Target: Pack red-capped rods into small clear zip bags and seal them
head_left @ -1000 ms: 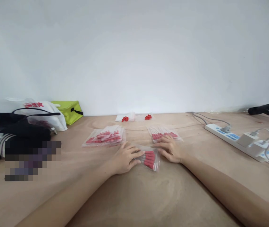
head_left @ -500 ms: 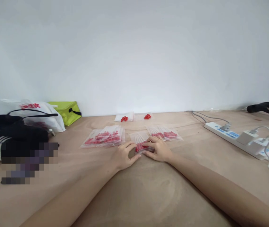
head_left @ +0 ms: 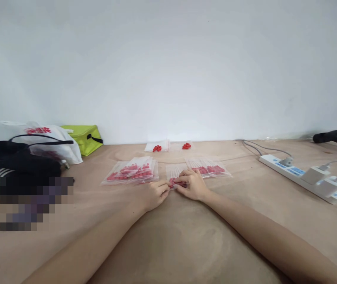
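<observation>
Near the middle of the table, a clear plastic bag (head_left: 173,171) with red pieces in it lies between my hands. My left hand (head_left: 157,194) pinches its near left edge, thumb against fingers. My right hand (head_left: 192,184) grips the bag from the right, its fingers curled over the red pieces and partly hiding them. Left of them lies a pile of clear bags with red pieces (head_left: 133,171). Just behind my right hand is a fanned row of similar bags (head_left: 216,169).
Farther back lie two small heaps of red pieces (head_left: 157,148) (head_left: 186,146) on clear bags. A black bag (head_left: 23,169), white plastic bag (head_left: 68,148) and green box bag (head_left: 87,140) stand left. A power strip (head_left: 281,167) with cables and a black object (head_left: 331,136) are right.
My left fingers have closed from a spread curve into a pinch at the bag's edge. My right hand has closed more tightly over the bag. The view has shifted slightly.
</observation>
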`<control>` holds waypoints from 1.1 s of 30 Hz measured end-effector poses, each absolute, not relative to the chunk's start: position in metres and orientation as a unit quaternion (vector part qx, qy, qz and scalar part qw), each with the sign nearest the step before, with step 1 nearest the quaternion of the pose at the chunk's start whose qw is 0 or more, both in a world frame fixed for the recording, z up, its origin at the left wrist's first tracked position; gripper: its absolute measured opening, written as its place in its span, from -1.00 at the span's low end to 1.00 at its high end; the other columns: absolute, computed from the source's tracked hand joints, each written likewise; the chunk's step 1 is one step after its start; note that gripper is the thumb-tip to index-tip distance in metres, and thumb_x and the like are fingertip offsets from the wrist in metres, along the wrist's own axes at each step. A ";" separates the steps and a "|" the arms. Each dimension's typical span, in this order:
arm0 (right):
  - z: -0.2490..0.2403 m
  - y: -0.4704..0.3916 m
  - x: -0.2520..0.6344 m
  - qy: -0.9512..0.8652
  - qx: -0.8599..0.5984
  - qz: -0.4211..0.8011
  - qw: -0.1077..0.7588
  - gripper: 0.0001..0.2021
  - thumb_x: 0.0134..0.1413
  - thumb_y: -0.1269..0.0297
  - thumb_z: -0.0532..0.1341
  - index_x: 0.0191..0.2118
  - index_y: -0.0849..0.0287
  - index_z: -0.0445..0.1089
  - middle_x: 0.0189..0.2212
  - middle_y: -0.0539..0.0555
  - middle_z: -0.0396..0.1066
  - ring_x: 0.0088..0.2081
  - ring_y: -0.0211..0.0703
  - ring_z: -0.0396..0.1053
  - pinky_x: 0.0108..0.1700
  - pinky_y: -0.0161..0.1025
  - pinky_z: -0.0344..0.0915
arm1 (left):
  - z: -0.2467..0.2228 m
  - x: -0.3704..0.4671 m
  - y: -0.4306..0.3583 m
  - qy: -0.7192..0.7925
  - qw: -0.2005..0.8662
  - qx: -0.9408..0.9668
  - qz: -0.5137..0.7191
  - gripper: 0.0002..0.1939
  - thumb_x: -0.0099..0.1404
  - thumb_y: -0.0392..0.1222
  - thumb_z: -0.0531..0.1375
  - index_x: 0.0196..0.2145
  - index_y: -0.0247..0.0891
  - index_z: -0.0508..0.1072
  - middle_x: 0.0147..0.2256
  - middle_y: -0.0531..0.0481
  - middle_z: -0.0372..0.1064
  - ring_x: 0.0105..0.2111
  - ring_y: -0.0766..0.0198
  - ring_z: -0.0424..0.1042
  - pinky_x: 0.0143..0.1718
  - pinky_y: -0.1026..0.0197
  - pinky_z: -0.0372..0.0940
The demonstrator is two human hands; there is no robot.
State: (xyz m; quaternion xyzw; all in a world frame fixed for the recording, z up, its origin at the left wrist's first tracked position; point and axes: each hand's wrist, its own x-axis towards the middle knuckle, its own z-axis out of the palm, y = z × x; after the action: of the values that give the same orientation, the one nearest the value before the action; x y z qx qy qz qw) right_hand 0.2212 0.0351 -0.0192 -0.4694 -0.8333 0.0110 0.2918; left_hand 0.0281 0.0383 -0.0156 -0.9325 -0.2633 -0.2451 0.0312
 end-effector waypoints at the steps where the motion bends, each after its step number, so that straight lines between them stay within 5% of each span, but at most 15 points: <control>1: -0.019 0.036 0.220 -0.834 -0.466 0.011 0.295 -0.80 -0.07 0.11 0.17 -0.30 0.00 0.43 -0.39 -0.02 0.35 -0.30 -0.24 0.25 -0.23 -0.20 -0.11 | -0.015 0.028 0.038 -0.254 0.035 -0.934 -0.248 -0.78 0.25 -0.31 -0.04 -0.41 -0.28 0.38 -0.30 -0.02 0.38 -0.34 0.33 0.37 -0.29 0.29 0.29; 9: -0.023 0.039 0.210 -0.831 -0.457 -0.103 0.299 -0.80 -0.04 0.13 0.16 -0.45 0.13 0.42 -0.48 0.01 0.37 -0.41 -0.27 0.23 -0.25 -0.18 -0.13 | -0.017 0.029 0.041 -0.200 0.054 -0.922 -0.326 -0.80 0.24 -0.34 0.00 -0.45 -0.31 0.39 -0.43 -0.02 0.36 -0.41 0.34 0.34 -0.36 0.29 0.28; 14: -0.027 0.036 0.235 -0.861 -0.383 -0.088 0.323 -0.76 -0.04 0.07 0.15 -0.33 0.11 0.41 -0.42 0.01 0.37 -0.36 -0.27 0.24 -0.23 -0.21 -0.10 | -0.020 0.015 0.049 -0.200 0.057 -0.916 -0.344 -0.82 0.23 -0.33 0.02 -0.45 -0.30 0.40 -0.43 -0.01 0.37 -0.42 0.36 0.36 -0.37 0.32 0.29; 22: -0.026 0.036 0.257 -0.872 -0.316 -0.192 0.321 -0.86 0.06 0.34 0.08 -0.33 0.13 0.38 -0.48 -0.02 0.36 -0.38 -0.29 0.21 -0.19 -0.21 -0.07 | -0.017 0.009 0.048 -0.200 0.070 -0.919 -0.333 -0.83 0.24 -0.31 0.02 -0.41 -0.29 0.39 -0.40 0.01 0.39 -0.40 0.40 0.38 -0.36 0.37 0.31; 33: -0.026 0.039 0.251 -0.862 -0.267 -0.306 0.303 -0.77 0.08 0.45 0.02 -0.51 0.20 0.34 -0.64 -0.05 0.25 -0.49 -0.32 0.11 -0.20 -0.24 -0.04 | -0.018 0.008 0.061 -0.091 0.324 -0.895 -0.293 -0.80 0.26 -0.40 -0.05 -0.29 -0.39 0.35 -0.34 -0.10 0.44 -0.40 0.32 0.43 -0.42 0.31 0.36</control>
State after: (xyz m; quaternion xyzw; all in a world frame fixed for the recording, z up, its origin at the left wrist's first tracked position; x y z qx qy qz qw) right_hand 0.2507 0.0388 -0.0257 -0.2665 -0.8621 -0.3062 0.3034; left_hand 0.0081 0.0609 -0.0181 -0.8948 -0.0913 -0.2929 0.3243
